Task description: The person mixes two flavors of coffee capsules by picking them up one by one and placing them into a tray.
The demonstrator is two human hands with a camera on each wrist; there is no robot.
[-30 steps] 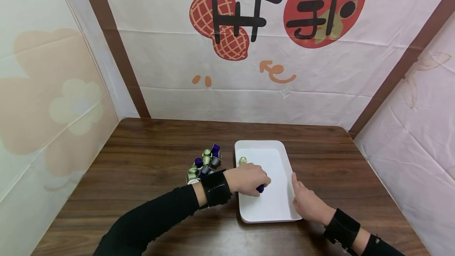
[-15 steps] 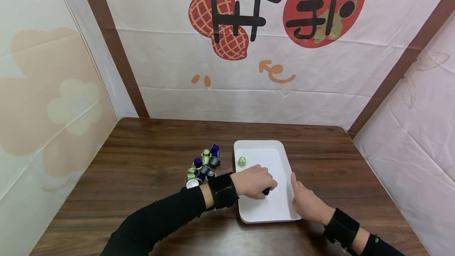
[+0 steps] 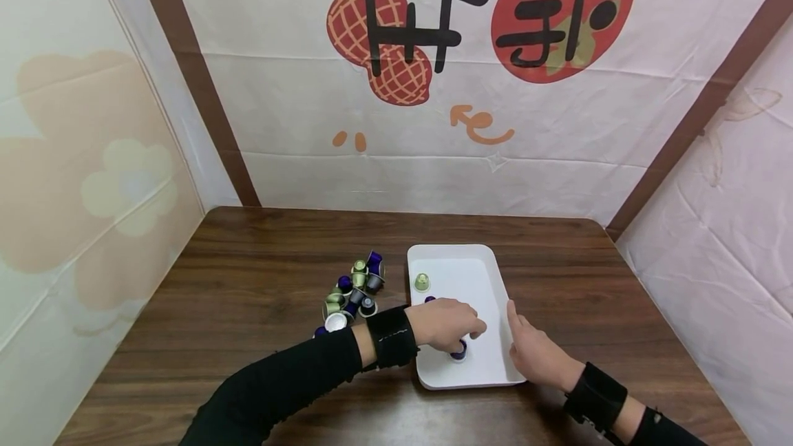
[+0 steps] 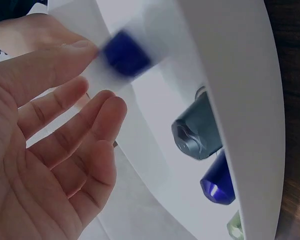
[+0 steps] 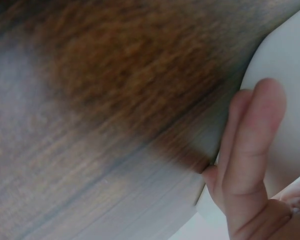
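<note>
The white tray (image 3: 489, 365) could slide if the right hand (image 3: 540, 355), fingers straight against its right wall, slackened; over the tray, the left hand (image 3: 447, 324), fingers loosely spread, could brush and topple the blue capsule (image 4: 125, 55) inside it.

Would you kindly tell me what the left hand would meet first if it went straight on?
The left hand would probably meet the side wall of the white tray or, passing higher, the right hand against it; height is unclear.
</note>
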